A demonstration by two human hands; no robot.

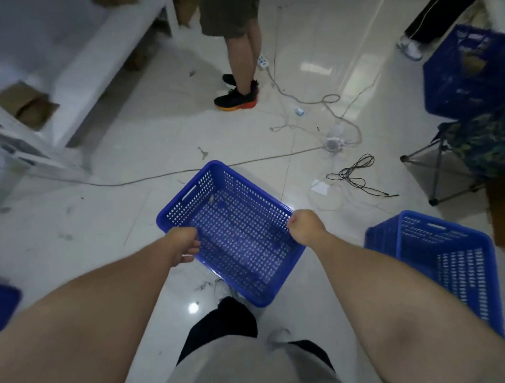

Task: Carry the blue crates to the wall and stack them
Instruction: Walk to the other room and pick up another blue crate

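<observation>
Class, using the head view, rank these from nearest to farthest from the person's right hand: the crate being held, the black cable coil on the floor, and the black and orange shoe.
1. The held crate: the right hand grips its rim.
2. The black cable coil: on the floor ahead, slightly to the right.
3. The black and orange shoe: farther ahead, to the left.

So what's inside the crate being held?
The crate, gripped at its rim by the left hand and right hand, looks nearly empty: one small pale scrap lies near the far corner. Nothing inside is covered.
</observation>
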